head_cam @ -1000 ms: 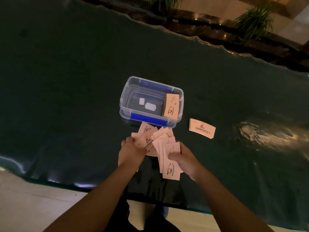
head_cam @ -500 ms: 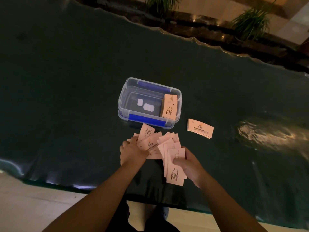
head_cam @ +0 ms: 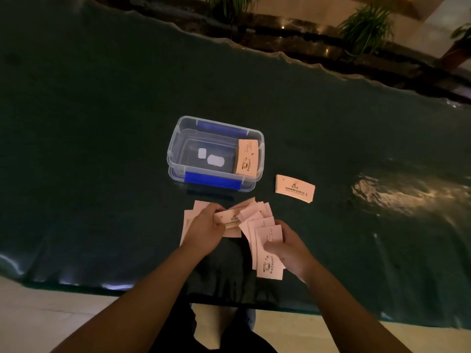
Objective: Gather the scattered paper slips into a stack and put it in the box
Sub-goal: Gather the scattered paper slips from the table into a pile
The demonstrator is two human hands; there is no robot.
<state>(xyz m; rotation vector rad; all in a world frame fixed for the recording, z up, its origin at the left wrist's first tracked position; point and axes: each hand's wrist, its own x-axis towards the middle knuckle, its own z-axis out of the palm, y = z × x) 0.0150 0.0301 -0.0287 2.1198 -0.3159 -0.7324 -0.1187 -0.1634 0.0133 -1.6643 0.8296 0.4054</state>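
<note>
Pale pink paper slips [head_cam: 256, 215] lie fanned on the dark table just in front of the clear plastic box [head_cam: 178, 138] with blue clips. My left hand [head_cam: 205, 229] grips a small bundle of slips [head_cam: 229, 220] above the pile's left side. My right hand [head_cam: 285, 247] pinches a printed slip [head_cam: 270, 268] at the fan's near end, thumb on top. A stack of slips [head_cam: 246, 157] stands against the right wall inside the box. Another neat stack [head_cam: 295, 188] lies on the table right of the box.
The dark glossy table [head_cam: 102, 174] has a wavy far edge and a near edge just below my forearms. Potted plants [head_cam: 364, 24] stand beyond it. A bright light reflection [head_cam: 397, 192] shows on the surface at right.
My left hand has lifted a small bundle of slips off the pile and turned it sideways. The right hand has shifted slightly right with its slip.
</note>
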